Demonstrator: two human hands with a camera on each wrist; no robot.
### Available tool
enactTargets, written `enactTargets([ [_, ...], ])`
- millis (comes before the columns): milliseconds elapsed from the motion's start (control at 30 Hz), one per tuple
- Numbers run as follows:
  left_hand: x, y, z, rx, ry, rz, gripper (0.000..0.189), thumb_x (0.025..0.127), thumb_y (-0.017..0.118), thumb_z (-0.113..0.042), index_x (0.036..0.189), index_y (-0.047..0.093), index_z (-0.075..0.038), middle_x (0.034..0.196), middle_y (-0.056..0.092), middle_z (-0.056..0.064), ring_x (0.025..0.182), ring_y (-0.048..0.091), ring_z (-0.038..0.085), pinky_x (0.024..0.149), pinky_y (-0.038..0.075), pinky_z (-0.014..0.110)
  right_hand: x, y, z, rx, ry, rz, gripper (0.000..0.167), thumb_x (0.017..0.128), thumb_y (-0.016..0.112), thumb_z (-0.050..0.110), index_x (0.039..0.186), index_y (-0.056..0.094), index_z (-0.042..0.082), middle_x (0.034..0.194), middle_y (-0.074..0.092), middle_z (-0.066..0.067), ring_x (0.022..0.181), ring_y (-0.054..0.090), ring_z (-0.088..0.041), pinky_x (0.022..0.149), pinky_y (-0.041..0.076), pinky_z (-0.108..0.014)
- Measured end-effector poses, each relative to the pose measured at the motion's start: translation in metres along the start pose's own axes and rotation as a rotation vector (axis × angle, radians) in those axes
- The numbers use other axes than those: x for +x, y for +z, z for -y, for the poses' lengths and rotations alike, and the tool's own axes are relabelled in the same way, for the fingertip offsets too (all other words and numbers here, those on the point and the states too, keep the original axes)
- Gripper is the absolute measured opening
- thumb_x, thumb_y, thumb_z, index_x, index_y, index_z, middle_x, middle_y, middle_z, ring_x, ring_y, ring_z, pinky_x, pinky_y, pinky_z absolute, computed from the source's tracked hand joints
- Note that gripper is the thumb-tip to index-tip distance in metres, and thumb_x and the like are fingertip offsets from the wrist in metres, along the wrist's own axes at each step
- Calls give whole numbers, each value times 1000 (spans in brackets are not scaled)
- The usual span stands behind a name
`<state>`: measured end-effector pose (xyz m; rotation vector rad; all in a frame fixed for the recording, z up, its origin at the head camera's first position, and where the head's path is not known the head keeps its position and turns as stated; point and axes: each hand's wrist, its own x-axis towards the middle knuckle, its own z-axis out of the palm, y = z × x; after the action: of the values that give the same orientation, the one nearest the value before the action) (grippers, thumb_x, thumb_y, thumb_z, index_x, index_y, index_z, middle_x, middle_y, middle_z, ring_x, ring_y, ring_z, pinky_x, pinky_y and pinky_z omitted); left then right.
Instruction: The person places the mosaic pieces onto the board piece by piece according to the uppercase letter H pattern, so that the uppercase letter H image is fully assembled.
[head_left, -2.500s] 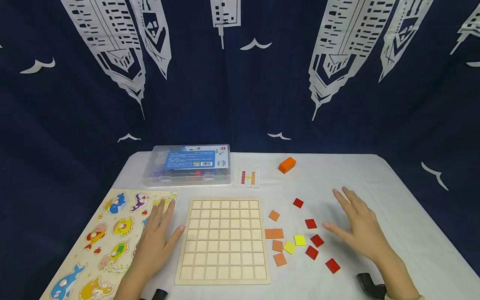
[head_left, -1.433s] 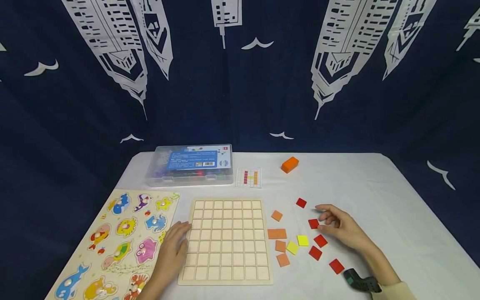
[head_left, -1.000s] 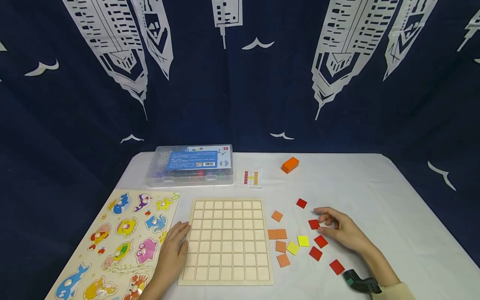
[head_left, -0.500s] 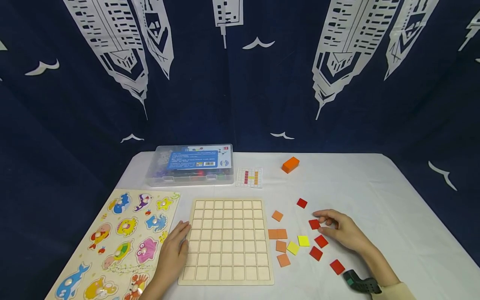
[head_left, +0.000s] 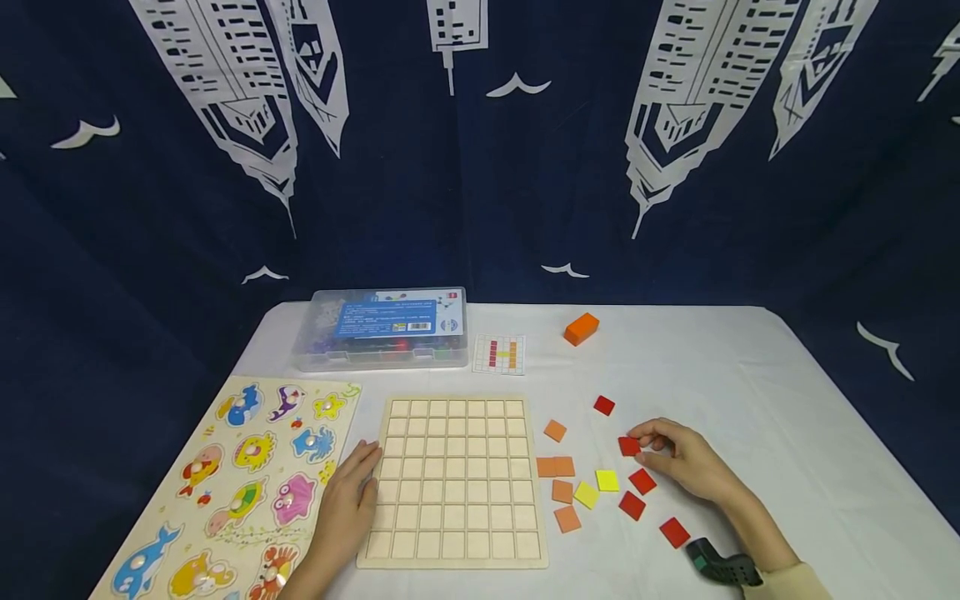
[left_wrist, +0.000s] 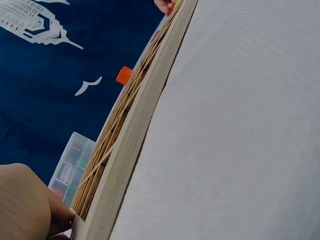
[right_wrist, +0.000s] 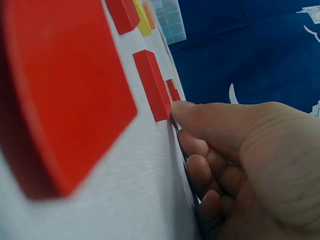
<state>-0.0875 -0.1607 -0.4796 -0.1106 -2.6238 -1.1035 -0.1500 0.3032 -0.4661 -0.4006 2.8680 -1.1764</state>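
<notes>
My left hand (head_left: 343,504) lies along the left edge of the wooden grid board (head_left: 367,550), fingers extended together and touching the rim. In the left wrist view, part of that hand (left_wrist: 25,205) shows beside the board's edge (left_wrist: 135,120). To the right of the board, my right hand (head_left: 686,458) pinches a small red square tile (head_left: 628,447) between thumb and index finger at its right side. The right wrist view shows the thumb (right_wrist: 215,120) reaching that tile (right_wrist: 172,90), its other fingers curled beneath. More red tiles (head_left: 642,481) and two yellow tiles (head_left: 607,481) lie close by.
Several orange tiles (head_left: 567,519) lie by the board's right edge. Behind it are a pattern card (head_left: 499,355), a clear plastic case (head_left: 322,354) and an orange block (head_left: 581,329). A sea-animal puzzle board (head_left: 172,467) lies at left. A dark blue curtain (head_left: 480,208) hangs behind the table.
My left hand has slid from over the puzzle board to the grid board's edge. My right hand came from spread fingers above the table to the red tile, fingers closing around it.
</notes>
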Motion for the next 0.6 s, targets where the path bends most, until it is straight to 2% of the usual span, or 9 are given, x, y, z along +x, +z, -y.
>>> enactTargets([
  [133,1,0,-1,-17,-1,9,40,86,57,11,125,59,10,137,56,22,135,44,43,111,34,61,-1,-6,8,10,22,-6,20,86,72,10,105,67,8,88,59,0,79,50,-6,62,43,-18],
  [233,1,0,-1,-20,-7,17,40,86,57,11,125,59,10,137,56,22,135,44,43,111,34,61,2,-9,23,-5,14,-22,20,85,73,10,105,67,9,86,60,1,79,51,-7,61,43,-18],
  [433,2,-2,-1,-23,-18,13,40,85,57,11,125,59,10,137,56,22,135,44,42,112,33,60,30,-3,83,-19,-36,-6,19,84,73,9,102,67,9,84,60,2,80,51,-11,60,41,-20],
  [600,1,-2,-1,-24,-18,6,40,85,57,12,124,60,11,136,56,22,135,44,42,112,33,59,63,24,137,14,-92,67,18,83,73,7,99,68,8,84,60,2,79,51,-15,63,43,-22],
])
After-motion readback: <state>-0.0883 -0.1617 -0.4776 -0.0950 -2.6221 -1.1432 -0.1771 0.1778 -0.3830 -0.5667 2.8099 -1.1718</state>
